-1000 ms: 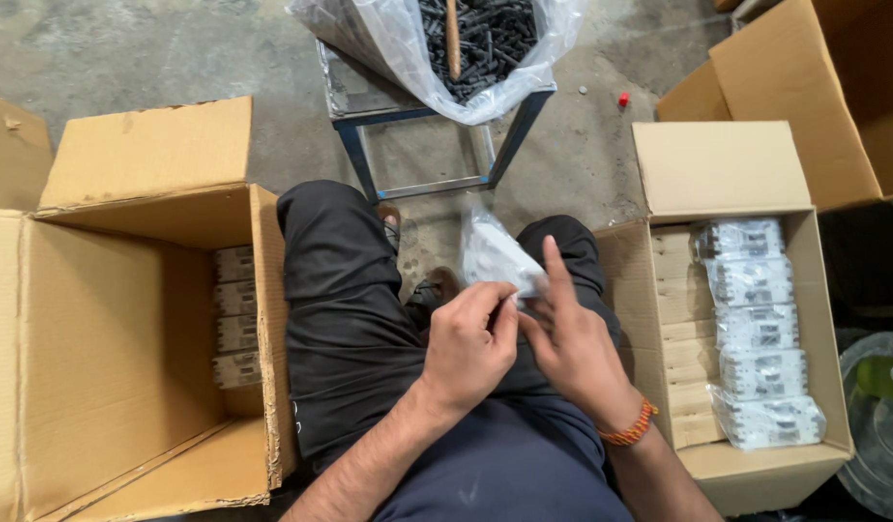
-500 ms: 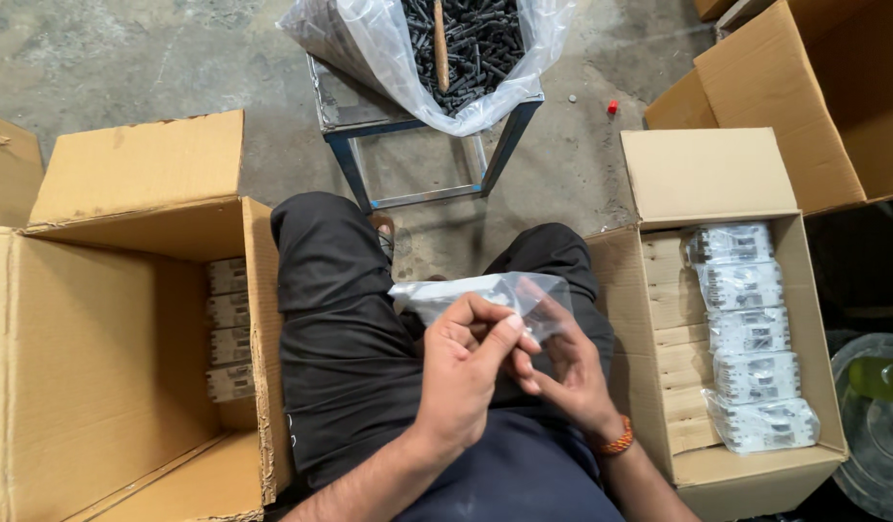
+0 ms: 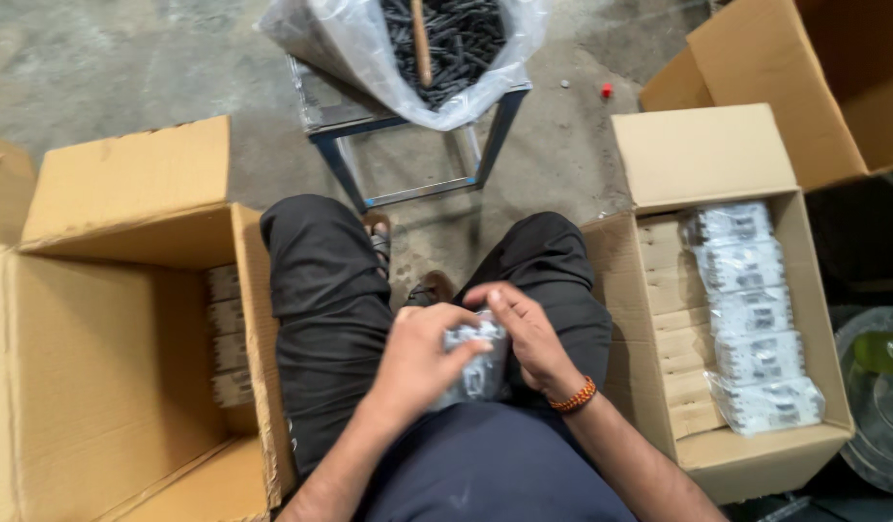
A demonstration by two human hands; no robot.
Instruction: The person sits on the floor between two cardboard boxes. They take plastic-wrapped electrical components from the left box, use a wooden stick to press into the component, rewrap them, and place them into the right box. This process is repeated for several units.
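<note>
I see packet (image 3: 477, 362) in lap, between both hands. Left hand (image 3: 422, 362) fingers curl over its top; right hand (image 3: 528, 333) fingers press its right side. Long axis roughly upright. Hands equally near.

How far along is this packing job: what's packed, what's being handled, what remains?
Done: five clear packets lie in a row in the right cardboard box, beside stacked small cartons. In hand: the left hand and right hand both grip one small clear packet over the lap. Left: the plastic bag of dark parts on the metal stand remains well filled.
</note>
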